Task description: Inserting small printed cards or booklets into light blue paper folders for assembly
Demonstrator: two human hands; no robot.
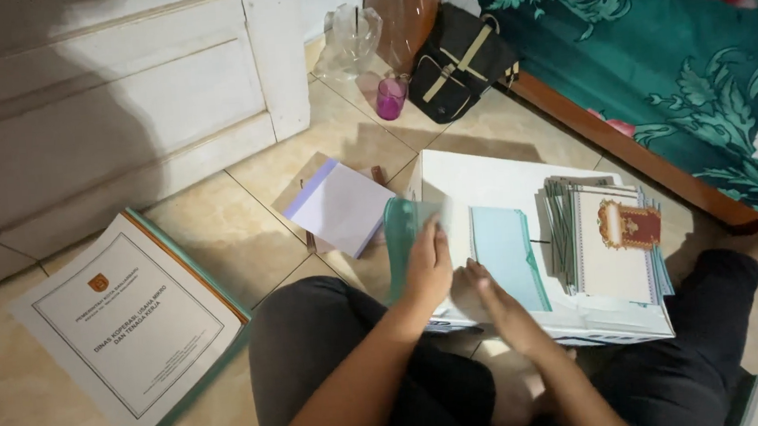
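Sheets of green-edged paper fill the white box point(520, 194) resting on our lap, and sorting them looks, by our judgement, somewhere in the middle: one stack of printed cards with a red-and-gold emblem point(617, 241) already stands in the right half of the box, a pale blue-green sheet point(506, 253) lies flat in the middle, and more pieces remain to be handled on the left. Our left hand point(427, 267) is closed on a translucent green sheet point(402, 229), thumb and fingers pinching its edge and lifting it upright at the box's left wall. Our right hand point(497, 307) lies just right of it, fingers loosely open and resting on the near edge of the box, touching the flat sheet's corner but gripping nothing. The two hands sit close together, nearly touching. On the tiled floor point(238, 232) to the far left of the box lies a small pad of lilac paper point(340, 208), and farther left a large white document in a green-and-orange folder point(133, 324). Far off stand a pink cup point(390, 96), a black bag point(457, 61) and crumpled clear plastic point(349, 42).
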